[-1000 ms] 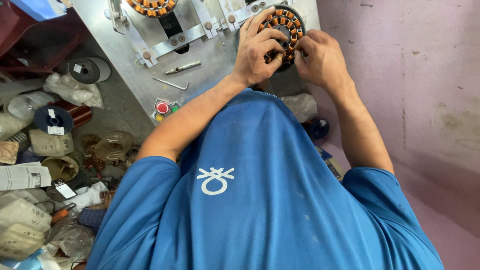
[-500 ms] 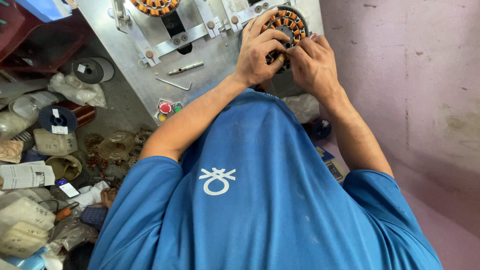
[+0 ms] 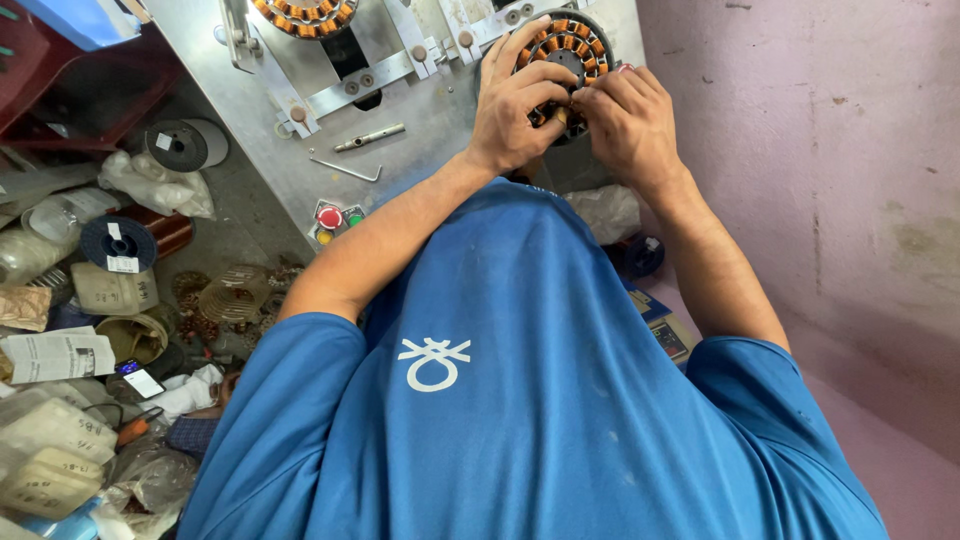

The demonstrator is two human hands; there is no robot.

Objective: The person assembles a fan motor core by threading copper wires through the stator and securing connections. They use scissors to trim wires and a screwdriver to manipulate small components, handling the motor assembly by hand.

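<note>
A round stator ring (image 3: 572,40) wound with copper coils sits on a grey metal machine plate (image 3: 430,110) at the top of the head view. My left hand (image 3: 518,108) lies over the ring's left and lower part, fingers curled on it. My right hand (image 3: 632,122) presses in from the right, its fingertips meeting the left hand's at the ring's lower edge. Both hands grip the ring, and whether something thin is pinched between the fingertips is hidden. My blue shirt (image 3: 520,400) fills the lower part of the view.
A second copper-wound stator (image 3: 305,12) is mounted at the plate's top left. A metal rod (image 3: 370,137), a bent hex key (image 3: 345,168) and red and green buttons (image 3: 335,216) lie on the plate. Wire spools (image 3: 118,243), bags and clutter crowd the left. A pink wall (image 3: 820,150) stands right.
My right hand has slid left onto the stator ring until its fingertips meet those of my left hand. My left hand has stayed on the ring.
</note>
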